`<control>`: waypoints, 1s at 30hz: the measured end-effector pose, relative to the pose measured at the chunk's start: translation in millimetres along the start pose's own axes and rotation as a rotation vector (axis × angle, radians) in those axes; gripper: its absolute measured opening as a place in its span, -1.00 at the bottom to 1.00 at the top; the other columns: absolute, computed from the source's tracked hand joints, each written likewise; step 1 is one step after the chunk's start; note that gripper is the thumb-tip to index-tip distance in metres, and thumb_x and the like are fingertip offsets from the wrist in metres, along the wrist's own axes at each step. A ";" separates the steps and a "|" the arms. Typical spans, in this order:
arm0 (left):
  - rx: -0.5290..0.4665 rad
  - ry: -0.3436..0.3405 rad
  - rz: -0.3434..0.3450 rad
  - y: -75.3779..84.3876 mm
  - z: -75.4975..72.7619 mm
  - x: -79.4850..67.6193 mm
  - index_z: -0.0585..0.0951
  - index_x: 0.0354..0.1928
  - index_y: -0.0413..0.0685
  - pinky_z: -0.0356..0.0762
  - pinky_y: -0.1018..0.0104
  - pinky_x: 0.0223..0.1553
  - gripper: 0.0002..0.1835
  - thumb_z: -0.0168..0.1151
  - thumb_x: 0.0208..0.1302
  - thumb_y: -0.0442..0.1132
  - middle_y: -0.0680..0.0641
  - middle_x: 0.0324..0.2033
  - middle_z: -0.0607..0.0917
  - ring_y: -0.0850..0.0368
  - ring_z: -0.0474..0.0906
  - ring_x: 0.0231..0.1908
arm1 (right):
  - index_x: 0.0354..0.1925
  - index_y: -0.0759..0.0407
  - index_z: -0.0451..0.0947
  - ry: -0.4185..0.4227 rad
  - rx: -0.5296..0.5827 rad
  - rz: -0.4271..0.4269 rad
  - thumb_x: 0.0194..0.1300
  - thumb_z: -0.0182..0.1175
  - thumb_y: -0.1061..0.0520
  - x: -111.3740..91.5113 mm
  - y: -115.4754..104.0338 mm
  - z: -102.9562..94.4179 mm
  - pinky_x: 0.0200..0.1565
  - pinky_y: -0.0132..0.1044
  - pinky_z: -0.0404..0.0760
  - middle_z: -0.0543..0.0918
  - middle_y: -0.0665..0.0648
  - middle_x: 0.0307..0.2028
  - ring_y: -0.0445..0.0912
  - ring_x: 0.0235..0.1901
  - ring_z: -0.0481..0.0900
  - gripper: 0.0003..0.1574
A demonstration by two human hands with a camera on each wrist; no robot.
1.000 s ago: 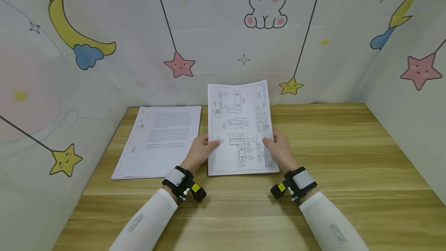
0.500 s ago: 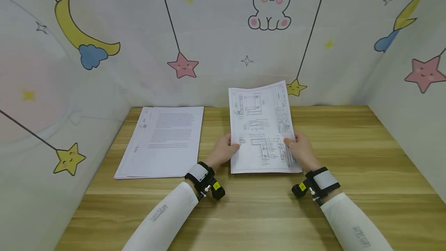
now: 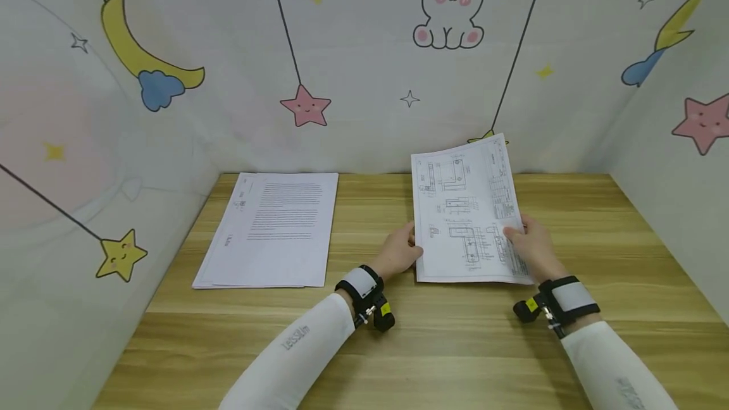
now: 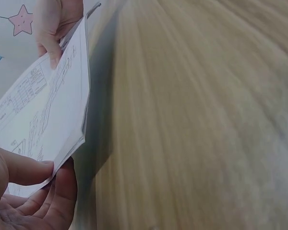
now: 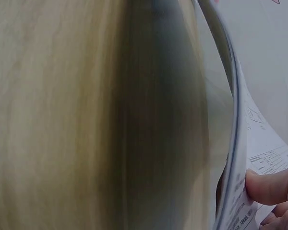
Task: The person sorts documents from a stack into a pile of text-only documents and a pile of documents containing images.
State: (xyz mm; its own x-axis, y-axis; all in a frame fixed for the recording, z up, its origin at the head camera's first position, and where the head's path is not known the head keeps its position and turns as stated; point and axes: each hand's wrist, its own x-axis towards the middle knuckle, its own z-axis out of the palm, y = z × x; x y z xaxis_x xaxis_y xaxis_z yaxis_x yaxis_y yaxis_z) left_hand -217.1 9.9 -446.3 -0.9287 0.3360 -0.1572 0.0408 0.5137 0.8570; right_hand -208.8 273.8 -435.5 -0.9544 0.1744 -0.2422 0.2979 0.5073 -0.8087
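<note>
Toward the back of the desk [image 3: 455, 347], right of centre, a person holds the papers [image 3: 455, 207] in both hands, raised above the wood and tilted so that the printed face shows. Line drawings cover that face, and its upper edge slopes up to the right, where the corner hides most of a yellow star [image 3: 481, 138] on the wall [image 3: 364, 49]. The left hand [image 3: 395, 252] pinches the left edge low down, thumb on the front and fingers curled behind. The right hand [image 3: 535, 248] grips the opposite edge, its thumb pressed on the printed side. From the right wrist, the edge looks layered, several sheets thick, and bends in a curve; a dark shadow [image 5: 153, 120] lies on the desk beside it.

Well apart to the left, near the desk's back edge, a stack [image 3: 285, 214] lies flat, lines of text on its top sheet; another sheet juts out on its left side. Each forearm wears a white sleeve with lettering, and each wrist a black strap with a small camera. Behind, the wall carries a moon [image 3: 154, 65], a winking rabbit [image 3: 452, 5] and a pink star [image 3: 305, 106].
</note>
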 end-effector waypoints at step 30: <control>-0.042 -0.108 0.004 32.1 74.9 13.3 0.53 -0.13 -0.28 0.61 0.42 -0.61 -0.78 0.20 0.16 -0.40 0.03 -0.51 0.54 0.17 0.63 -0.66 | 0.34 0.55 -0.02 0.072 -0.300 0.043 0.35 -0.11 0.24 14.2 35.3 -60.3 0.14 0.36 0.23 0.21 0.65 0.22 0.42 0.14 0.26 -0.31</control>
State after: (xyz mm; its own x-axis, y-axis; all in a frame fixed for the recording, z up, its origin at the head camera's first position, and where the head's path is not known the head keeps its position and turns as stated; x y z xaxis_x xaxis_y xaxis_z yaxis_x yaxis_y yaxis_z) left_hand -200.5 90.0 -457.6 -0.8835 0.4220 -0.2034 0.0272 0.4797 0.8770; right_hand -210.7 345.1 -435.1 -0.9403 0.2547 -0.2256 0.3401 0.7225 -0.6020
